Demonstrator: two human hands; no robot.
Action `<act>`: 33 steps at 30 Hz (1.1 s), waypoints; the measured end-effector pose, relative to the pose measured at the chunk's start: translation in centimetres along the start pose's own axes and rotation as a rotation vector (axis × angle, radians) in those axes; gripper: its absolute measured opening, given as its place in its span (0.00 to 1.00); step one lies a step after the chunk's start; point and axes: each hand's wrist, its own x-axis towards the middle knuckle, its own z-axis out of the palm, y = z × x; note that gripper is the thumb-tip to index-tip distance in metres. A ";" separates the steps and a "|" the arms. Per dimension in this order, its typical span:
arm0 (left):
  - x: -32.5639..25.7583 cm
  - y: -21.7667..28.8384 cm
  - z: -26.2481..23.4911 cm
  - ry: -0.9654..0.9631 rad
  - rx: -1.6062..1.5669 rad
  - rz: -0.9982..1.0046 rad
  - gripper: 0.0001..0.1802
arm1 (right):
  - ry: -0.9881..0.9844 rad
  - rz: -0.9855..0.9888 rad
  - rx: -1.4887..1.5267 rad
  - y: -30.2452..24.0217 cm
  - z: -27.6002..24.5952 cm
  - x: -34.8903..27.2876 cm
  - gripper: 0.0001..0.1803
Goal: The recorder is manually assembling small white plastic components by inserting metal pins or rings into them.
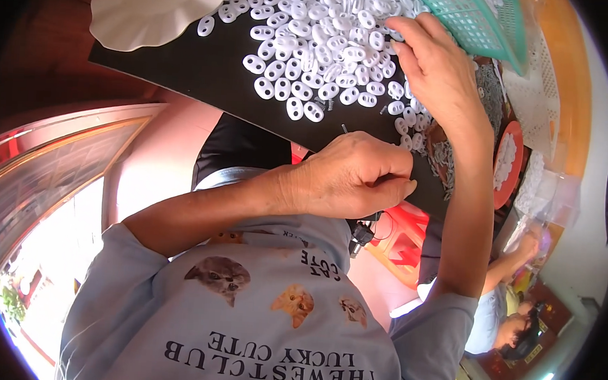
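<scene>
A heap of small white oval plastic pieces with two holes (311,49), looking like cord lock parts, covers much of the black tabletop (214,72). My right hand (441,66) reaches over the heap's right side, beside the teal basket. Its thumb and index finger are apart, their tips at the white pieces, and nothing shows between them. Close to my body, at the table's near edge, my left hand (360,176) is closed with the fingers curled under. Whatever it holds, if anything, is hidden. A few small dark springs (329,104) lie by the nearest pieces.
The teal basket (474,23) stands at the far right, a white wavy-edged dish (155,17) at the far left. Grey springs (488,93) lie right of my right forearm, near a red dish (509,163) of white pieces. Another person (503,317) sits farther right.
</scene>
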 end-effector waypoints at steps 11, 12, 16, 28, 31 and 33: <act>0.0 -0.4 -0.4 0.049 0.024 0.109 0.12 | -0.069 0.046 -0.007 1.5 -0.9 -1.1 0.06; -0.1 -0.4 -0.5 0.054 0.040 0.122 0.11 | -0.070 0.046 -0.006 1.5 -1.0 -1.2 0.06; 0.1 -0.5 -0.3 0.034 0.024 0.099 0.11 | -0.063 0.034 -0.029 1.8 -1.0 -1.6 0.07; -0.2 -0.5 0.1 0.049 0.076 0.075 0.12 | -0.088 -0.002 -0.170 1.0 -0.2 -0.2 0.05; -0.1 -0.3 0.2 0.033 0.070 0.044 0.13 | -0.049 -0.035 -0.195 1.1 -0.1 -0.4 0.06; -0.2 0.0 0.2 0.036 0.070 0.019 0.13 | -0.036 -0.053 -0.224 1.2 0.1 -0.3 0.06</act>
